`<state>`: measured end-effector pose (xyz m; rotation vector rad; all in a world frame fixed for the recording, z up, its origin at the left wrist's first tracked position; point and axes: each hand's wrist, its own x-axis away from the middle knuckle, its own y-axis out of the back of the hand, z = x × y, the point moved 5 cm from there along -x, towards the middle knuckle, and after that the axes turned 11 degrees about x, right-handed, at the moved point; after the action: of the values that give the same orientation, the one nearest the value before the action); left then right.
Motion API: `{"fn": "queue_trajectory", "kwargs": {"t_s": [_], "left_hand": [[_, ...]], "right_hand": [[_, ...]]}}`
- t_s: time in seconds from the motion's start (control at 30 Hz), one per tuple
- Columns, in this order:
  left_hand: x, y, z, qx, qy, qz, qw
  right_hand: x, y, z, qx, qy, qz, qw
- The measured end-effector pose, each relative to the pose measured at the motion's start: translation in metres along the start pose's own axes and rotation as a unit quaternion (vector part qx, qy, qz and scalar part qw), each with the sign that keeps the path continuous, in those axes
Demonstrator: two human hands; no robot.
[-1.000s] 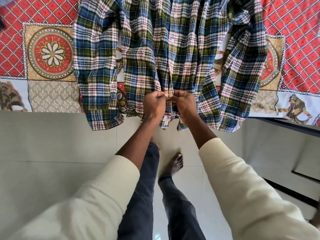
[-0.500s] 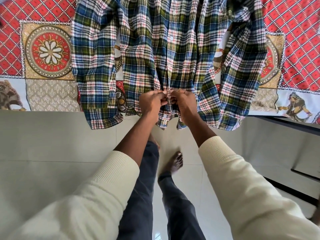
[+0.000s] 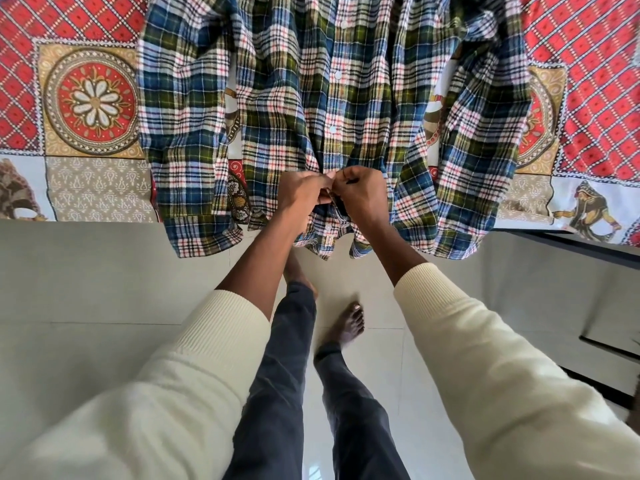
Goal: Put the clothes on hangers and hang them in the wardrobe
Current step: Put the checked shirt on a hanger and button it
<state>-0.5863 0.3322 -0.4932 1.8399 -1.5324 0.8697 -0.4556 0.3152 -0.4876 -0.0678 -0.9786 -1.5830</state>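
Observation:
A plaid shirt in blue, green, white and red lies spread on the bed, its hem and both sleeves hanging over the near edge. My left hand and my right hand meet at the front placket near the hem, each pinching one side of the cloth. White buttons run up the placket above my hands. The button or hole between my fingertips is hidden. No hanger is in view.
A patterned bedcover in red, gold and white covers the bed across the top. Pale floor tiles lie below, where my legs and a bare foot stand. A dark frame edge runs at the right.
Both hands have stayed at the lower placket. The fingers have shifted slightly, the right hand closing more over the left fingertips. The shirt has not moved.

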Motion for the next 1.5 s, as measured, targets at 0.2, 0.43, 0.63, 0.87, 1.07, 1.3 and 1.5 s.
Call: {"fn": "queue_trajectory", "kwargs": {"t_s": [0.2, 0.43, 0.63, 0.87, 1.07, 1.3, 1.5], "left_hand": [[-0.009, 0.000, -0.005, -0.092, -0.039, 0.024, 0.995], [-0.012, 0.005, -0.001, -0.137, -0.034, 0.127, 0.982], [-0.006, 0.010, -0.006, -0.161, -0.138, 0.020, 0.977], [0.036, 0.029, 0.035, -0.235, -0.252, -0.017, 0.939], [0.040, 0.031, 0.079, -0.324, -0.246, 0.010, 0.914], [0.046, 0.020, 0.078, -0.317, -0.276, -0.021, 0.907], [0.051, 0.004, 0.066, -0.373, -0.296, -0.060, 0.877]], "right_hand": [[-0.005, 0.003, -0.008, -0.045, -0.007, 0.055, 0.997], [-0.009, 0.003, -0.006, -0.129, -0.071, 0.197, 0.969], [-0.013, 0.005, -0.001, 0.007, -0.030, 0.072, 0.997], [0.058, 0.004, -0.016, 0.332, 0.206, -0.183, 0.902], [0.063, 0.007, -0.051, 0.316, 0.180, -0.150, 0.920], [0.050, 0.056, -0.053, -0.052, -0.004, -0.074, 0.996], [0.055, 0.047, -0.049, 0.161, 0.069, -0.064, 0.982]]}}
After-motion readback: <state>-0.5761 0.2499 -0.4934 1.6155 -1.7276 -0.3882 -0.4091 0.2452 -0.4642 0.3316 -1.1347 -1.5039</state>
